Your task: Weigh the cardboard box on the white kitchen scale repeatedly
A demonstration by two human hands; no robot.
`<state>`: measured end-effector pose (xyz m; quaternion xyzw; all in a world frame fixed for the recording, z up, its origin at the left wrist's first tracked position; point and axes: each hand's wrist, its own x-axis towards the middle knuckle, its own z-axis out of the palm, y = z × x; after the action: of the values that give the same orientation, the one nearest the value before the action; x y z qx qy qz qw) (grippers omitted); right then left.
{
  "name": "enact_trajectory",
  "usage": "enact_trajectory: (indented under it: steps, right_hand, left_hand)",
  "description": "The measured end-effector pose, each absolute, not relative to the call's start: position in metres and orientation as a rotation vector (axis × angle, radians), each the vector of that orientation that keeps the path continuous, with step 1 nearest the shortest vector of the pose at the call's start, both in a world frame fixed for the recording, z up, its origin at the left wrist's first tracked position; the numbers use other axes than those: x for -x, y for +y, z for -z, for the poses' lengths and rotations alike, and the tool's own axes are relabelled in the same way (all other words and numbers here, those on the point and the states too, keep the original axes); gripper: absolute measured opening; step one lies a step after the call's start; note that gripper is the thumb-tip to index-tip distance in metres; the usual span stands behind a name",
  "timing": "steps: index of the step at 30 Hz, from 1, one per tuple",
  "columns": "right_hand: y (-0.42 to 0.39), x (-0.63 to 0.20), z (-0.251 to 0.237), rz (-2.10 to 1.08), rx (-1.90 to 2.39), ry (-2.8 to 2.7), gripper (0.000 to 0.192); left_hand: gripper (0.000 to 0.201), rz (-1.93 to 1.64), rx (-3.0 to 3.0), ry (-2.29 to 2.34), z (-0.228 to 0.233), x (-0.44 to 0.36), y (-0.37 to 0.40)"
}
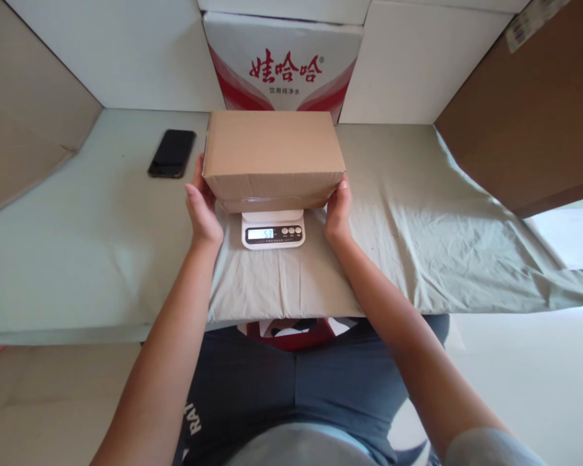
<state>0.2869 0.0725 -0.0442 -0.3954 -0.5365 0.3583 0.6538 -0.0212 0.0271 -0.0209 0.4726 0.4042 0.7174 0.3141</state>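
A closed brown cardboard box [274, 145] is on or just above a white digital kitchen scale [273, 243]; the scale's plate is mostly hidden under it. The lit display seems to read 53. My left hand [204, 206] grips the box's left side, its thumb pointing up and its other fingers partly behind the side. At the right side my right hand [339, 206] holds the lower front corner, with some fingers hidden. Left of the box, a black smartphone [172, 153] lies flat on the cloth.
A pale green cloth [126, 259] covers the table, wrinkled at the right. Behind stands a white and red carton [286, 58] between white panels. Large cardboard sheets [529, 116] wall both sides. White paper [571, 236] lies at the right edge.
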Motion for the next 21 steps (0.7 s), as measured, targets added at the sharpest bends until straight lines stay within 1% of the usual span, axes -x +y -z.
enact_trajectory:
  steps: [3, 6, 8, 12, 17, 21]
  right_hand:
    - [0.071, -0.287, 0.042, -0.793, 0.880, -1.249, 0.099]
    - [0.068, -0.286, 0.038, -0.804, 0.872, -1.223, 0.099]
    - [0.067, -0.286, 0.035, -0.835, 0.878, -1.188, 0.099]
    - [0.064, -0.286, 0.031, -0.863, 0.905, -1.184, 0.100]
    - [0.061, -0.282, 0.020, -0.898, 0.918, -1.116, 0.108]
    - [0.058, -0.281, 0.013, -0.905, 0.913, -1.132, 0.114]
  left_hand:
    - [0.129, -1.913, -1.203, 1.082, 0.010, 0.014, 0.021]
    - [0.131, -1.927, -1.193, 1.098, 0.003, 0.008, 0.016]
    - [0.130, -1.914, -1.206, 1.109, 0.001, 0.006, 0.014]
    - [0.120, -1.898, -1.221, 1.106, 0.001, 0.003, 0.010]
    - [0.123, -1.909, -1.204, 1.126, 0.001, 0.000, 0.004]
    - [0.121, -1.882, -1.202, 1.149, 0.001, -0.002, 0.002]
